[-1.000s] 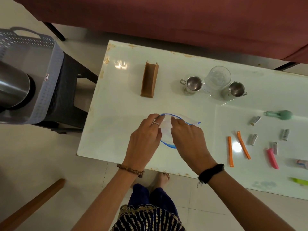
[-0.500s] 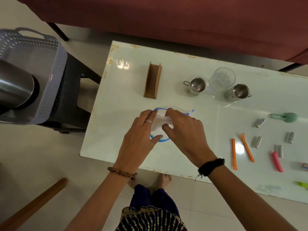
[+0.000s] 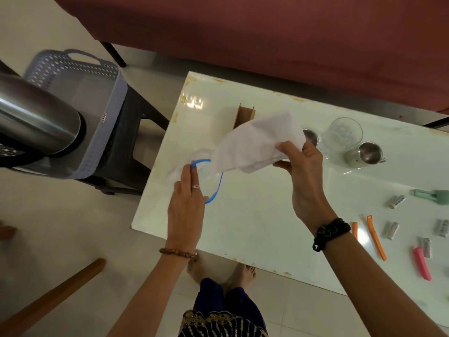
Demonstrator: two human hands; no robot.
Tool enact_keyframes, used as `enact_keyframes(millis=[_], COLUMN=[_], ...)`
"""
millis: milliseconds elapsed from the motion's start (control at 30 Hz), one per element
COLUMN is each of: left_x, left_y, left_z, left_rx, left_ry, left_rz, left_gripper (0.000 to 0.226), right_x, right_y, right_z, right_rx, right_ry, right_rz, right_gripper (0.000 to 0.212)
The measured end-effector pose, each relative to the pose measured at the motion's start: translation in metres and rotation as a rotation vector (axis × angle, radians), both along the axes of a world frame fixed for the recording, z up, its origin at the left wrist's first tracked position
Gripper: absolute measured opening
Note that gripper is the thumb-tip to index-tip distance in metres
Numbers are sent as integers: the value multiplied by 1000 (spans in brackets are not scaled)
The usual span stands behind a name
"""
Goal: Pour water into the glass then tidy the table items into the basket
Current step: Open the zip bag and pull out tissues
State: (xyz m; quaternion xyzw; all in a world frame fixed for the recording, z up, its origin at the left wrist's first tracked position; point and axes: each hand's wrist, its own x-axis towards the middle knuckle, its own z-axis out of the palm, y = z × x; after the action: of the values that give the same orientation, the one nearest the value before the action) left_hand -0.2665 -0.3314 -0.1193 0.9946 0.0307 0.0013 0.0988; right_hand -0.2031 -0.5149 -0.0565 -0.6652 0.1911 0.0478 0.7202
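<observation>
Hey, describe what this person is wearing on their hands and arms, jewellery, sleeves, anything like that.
Both forearms are bare, with no sleeves in view. The left hand has a small silver ring on one finger and a brown beaded bracelet at the wrist. The right hand shows no rings; its wrist carries a black braided band with a loose end hanging.

Steel cups (image 3: 366, 155): two
Glass (image 3: 341, 136): one
Batteries (image 3: 396, 201): four
Orange clips (image 3: 375, 237): two
Pink clip (image 3: 422, 263): one
Basket (image 3: 110, 113): one
Hands (image 3: 185, 210): two
</observation>
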Motion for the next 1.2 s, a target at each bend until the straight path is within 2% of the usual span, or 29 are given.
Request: enact_keyframes(millis=[133, 200, 267, 333, 400, 433, 467, 533, 600, 667, 733, 767, 833, 967, 1100, 1200], left_x=[-14, -20, -25, -26, -23, -20, -16, -7, 2, 10, 19, 26, 39, 48, 43, 38], left_y=[-17, -30, -41, -47, -49, -50, -50, -50, -51, -57, -67, -72, -82, -86, -85, -83], left_z=[-45, -62, -78, -86, -80, -74, -64, -42, -20, 2, 20, 27, 35, 49, 46, 48], left_rx=[96, 127, 50, -141, -382, -516, -648, -881, -999, -1048, -1126, -1184, -1378, -1853, -2094, -2172], left_ry=[89, 225, 378, 494, 524, 504, 464, 357, 290, 326, 393, 384, 349, 536, 669, 710], left_rz=[-150, -252, -359, -402, -283, -196, -107, 25, -38, -167, -224, -268, -288, 43, 223, 267], left_gripper=[85, 81, 68, 48, 33, 32, 39, 66, 92, 109, 114, 110, 85, 53, 52, 48], right_x=[3, 0, -3, -5, -7, -7, -8, -9, -9, -7, -3, -2, 2, 6, -1, -9], right_y=[-3, -4, -6, -11, -17, -21, -25, -30, -31, -30, -27, -26, -26, -32, -40, -40], right_z=[-16, -25, -32, -35, -31, -26, -21, -8, 6, 18, 26, 29, 33, 33, 27, 23], right_rx=[18, 3, -20, -61, -143, -198, -257, -391, -509, -559, -555, -521, -422, -285, -235, -254], right_ry=[28, 66, 111, 143, 160, 161, 156, 128, 95, 88, 93, 96, 108, 120, 188, 258], right_rz=[-25, -8, 20, 44, 82, 108, 133, 181, 219, 254, 283, 287, 288, 225, 252, 330], right_gripper=[22, 23, 22, 20, 15, 12, 13, 20, 22, 22, 22, 24, 27, 24, 24, 32])
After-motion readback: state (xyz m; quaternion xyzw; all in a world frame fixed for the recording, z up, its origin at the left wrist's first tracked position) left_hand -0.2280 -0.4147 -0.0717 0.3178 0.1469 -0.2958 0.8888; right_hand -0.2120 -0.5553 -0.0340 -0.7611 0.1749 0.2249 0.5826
